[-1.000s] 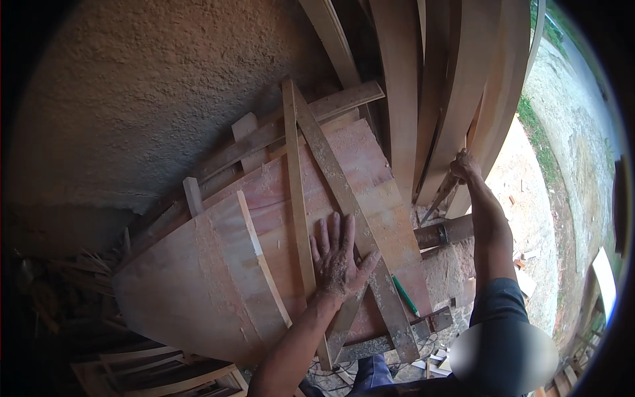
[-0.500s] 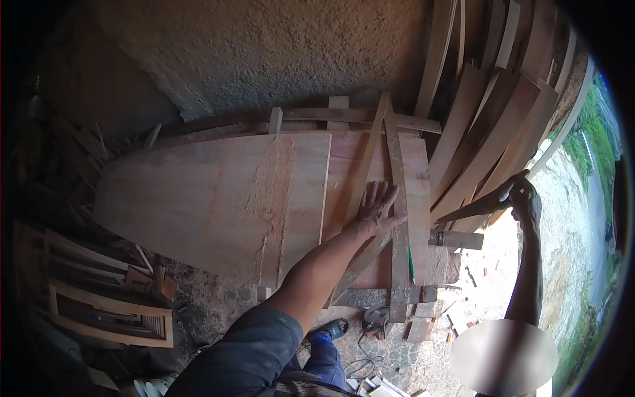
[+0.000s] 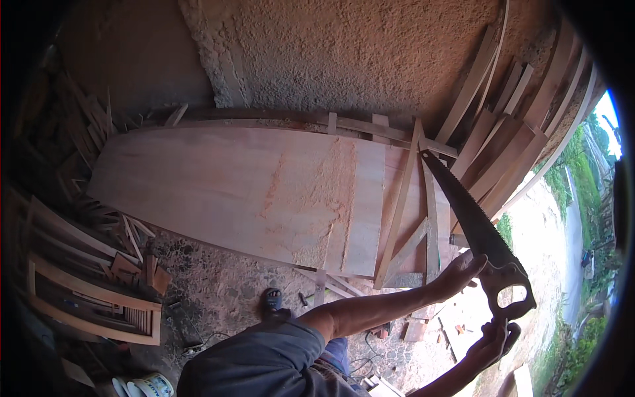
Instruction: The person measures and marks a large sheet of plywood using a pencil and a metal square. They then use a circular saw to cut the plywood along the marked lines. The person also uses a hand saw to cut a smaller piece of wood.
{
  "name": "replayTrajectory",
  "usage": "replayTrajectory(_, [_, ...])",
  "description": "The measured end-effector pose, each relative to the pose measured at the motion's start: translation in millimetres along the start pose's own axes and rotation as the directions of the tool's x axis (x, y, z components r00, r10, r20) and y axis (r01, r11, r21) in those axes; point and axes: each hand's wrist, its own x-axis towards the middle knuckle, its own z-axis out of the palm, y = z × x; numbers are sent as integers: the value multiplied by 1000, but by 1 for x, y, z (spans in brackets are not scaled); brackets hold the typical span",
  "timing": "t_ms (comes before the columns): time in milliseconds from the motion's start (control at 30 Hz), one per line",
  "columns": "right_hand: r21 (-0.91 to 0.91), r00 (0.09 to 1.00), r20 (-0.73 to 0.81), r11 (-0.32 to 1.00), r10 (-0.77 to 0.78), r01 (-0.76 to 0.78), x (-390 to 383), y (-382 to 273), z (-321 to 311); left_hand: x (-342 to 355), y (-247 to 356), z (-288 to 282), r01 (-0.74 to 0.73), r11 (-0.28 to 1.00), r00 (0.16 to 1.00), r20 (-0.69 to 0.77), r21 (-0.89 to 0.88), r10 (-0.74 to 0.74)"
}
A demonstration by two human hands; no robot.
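Observation:
A hand saw (image 3: pixel 471 210) with a long toothed blade and a loop handle is held up at the right, its tip pointing away toward the wall. My left hand (image 3: pixel 463 272) reaches across and is closed on the near side of the saw where blade meets handle. Lower down, my right hand (image 3: pixel 495 341) grips the bottom of the handle. Behind the blade, narrow wooden strips (image 3: pixel 399 212) meet in a pointed shape on the bench. Beside them lies a broad pale wooden panel (image 3: pixel 218 178) strewn with sawdust and shavings.
Boards (image 3: pixel 499 155) lean against the rough wall (image 3: pixel 344 59) at the far right. Wooden frames (image 3: pixel 92 301) and scrap pieces are stacked at the left. A white bucket (image 3: pixel 153 385) stands at the near left. Offcuts (image 3: pixel 415 329) and a cable (image 3: pixel 370 357) litter the floor.
My left hand has left the wooden strips and moved right onto the saw. The saw has turned, now showing its broad side, with my right hand lower. The view has shifted rightward.

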Motion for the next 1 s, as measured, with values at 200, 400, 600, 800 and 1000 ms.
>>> replayTrajectory(200, [-459, 893, 448, 848, -34, 263, -188, 43, 32, -110, 64, -101, -100, 936, 962, -208, 337, 178])
replayTrajectory(400, [-540, 643, 764, 495, -51, 681, -285, -17, 131, -173, 141, -190, 108, 665, 926, -319, 739, 204])
replayTrajectory(600, [-207, 595, 796, 974, 112, 94, -306, -11, 189, -220, 226, -244, 266, 819, 949, -287, 508, -130])
replayTrajectory(800, [316, 319, 908, 57, 272, -947, -333, 46, 220, -311, 285, -409, 287, 703, 773, -591, 650, 231])
replayTrajectory(1000, [312, 338, 868, 131, 363, -941, -385, 89, 247, -353, 348, -612, 427, 422, 601, -599, 800, 528])
